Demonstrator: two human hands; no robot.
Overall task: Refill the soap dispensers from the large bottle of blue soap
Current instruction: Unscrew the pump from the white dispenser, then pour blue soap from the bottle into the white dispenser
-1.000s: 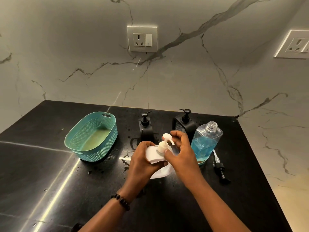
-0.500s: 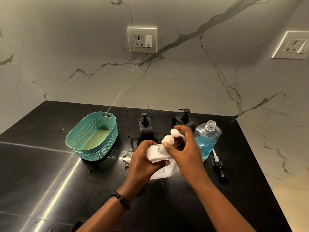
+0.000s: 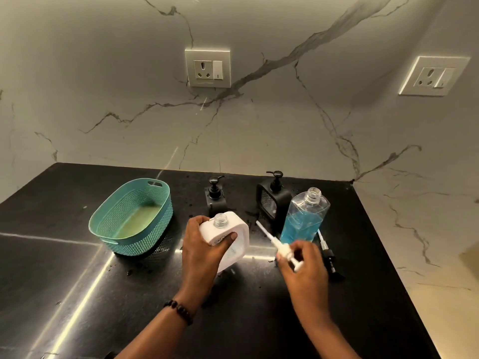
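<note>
My left hand (image 3: 203, 248) grips a white square soap dispenser (image 3: 234, 235) standing on the black counter, its clear neck open on top. My right hand (image 3: 302, 263) holds that dispenser's white pump (image 3: 281, 248) to the right of it, the tube slanting up and left. Just behind my right hand stands the large clear bottle of blue soap (image 3: 303, 217), uncapped and about half full. Two black dispensers (image 3: 215, 195) (image 3: 273, 196) with pumps fitted stand at the back.
A black pump (image 3: 328, 255) lies on the counter (image 3: 77, 294) right of the blue bottle. A teal perforated basket (image 3: 132, 216) sits at the left. Water drops dot the counter near the dispensers. The counter ends at the right edge, beside a marble wall with sockets.
My right hand has pulled the white pump out of the white dispenser and carried it down to the right. My left hand still holds the dispenser, whose neck now shows open.
</note>
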